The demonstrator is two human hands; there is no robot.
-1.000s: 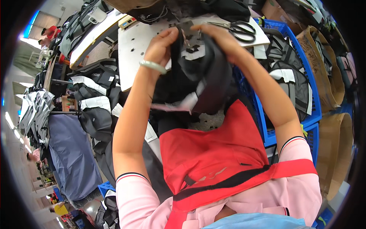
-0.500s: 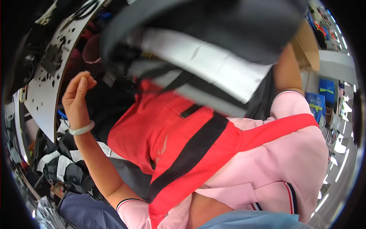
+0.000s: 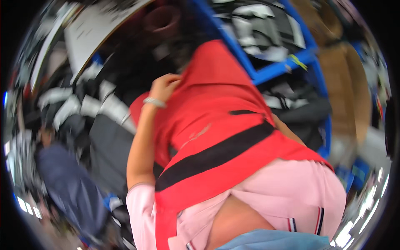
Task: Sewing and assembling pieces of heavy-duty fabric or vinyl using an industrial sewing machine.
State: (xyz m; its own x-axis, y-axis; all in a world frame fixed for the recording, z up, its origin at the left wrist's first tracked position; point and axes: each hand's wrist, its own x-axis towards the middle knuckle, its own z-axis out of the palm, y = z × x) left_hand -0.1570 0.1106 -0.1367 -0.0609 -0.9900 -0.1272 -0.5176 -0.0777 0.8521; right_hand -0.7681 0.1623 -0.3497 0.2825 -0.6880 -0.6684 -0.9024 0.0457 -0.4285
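Note:
My left hand (image 3: 165,86), with a pale bracelet at its wrist, is beside the edge of the red apron (image 3: 216,96) I wear. Its fingers are curled toward the cloth and smeared by motion; whether they grip it I cannot tell. Of my right arm, only a bit of forearm (image 3: 290,131) shows past the apron's right side, and that hand is hidden. Close to that forearm is a blue crate (image 3: 271,74) with black and white pieces in its compartments.
Dark panels (image 3: 110,141) and white-banded black pieces (image 3: 68,110) lie to the left. A pale table (image 3: 89,31) with dark scraps is at the upper left. Cardboard boxes (image 3: 339,83) stand on the right. A navy bundle (image 3: 71,183) is at the lower left.
The large dark grey piece and the white strip below it, raised before me, are out of sight. My left hand has come in to the apron. The view has turned, showing the blue crate.

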